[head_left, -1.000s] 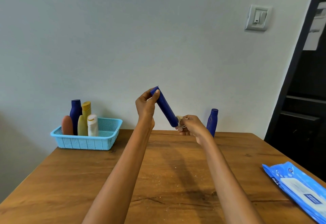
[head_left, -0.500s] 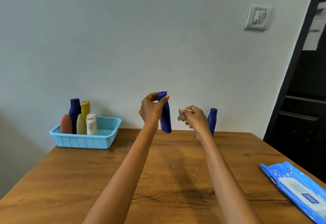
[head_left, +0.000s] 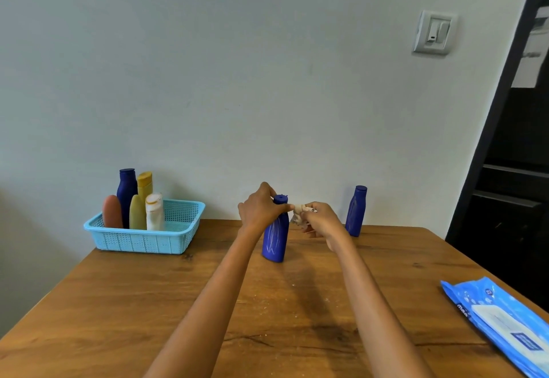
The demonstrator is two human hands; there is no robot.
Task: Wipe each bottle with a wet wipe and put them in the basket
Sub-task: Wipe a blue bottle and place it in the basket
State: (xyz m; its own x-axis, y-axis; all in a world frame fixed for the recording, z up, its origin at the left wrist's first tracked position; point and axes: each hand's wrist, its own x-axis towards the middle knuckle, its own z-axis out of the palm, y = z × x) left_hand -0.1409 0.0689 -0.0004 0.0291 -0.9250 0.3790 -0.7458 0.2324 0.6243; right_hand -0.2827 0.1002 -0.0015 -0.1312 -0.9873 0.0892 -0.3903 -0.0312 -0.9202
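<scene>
Wiping: left hand (head_left: 259,208) fingers grip blue bottle (head_left: 276,236); right hand (head_left: 322,219) pinches wipe (head_left: 299,214).
Done: five bottles in basket (head_left: 142,241).
Left: far bottle (head_left: 355,211).

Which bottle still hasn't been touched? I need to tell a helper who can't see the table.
Start at the wooden table and look along its far edge by the wall. Right of both hands, a dark blue bottle stands alone. Unlike the blue bottle gripped by the left hand, nothing holds it, and it stands outside the light blue basket.
</scene>
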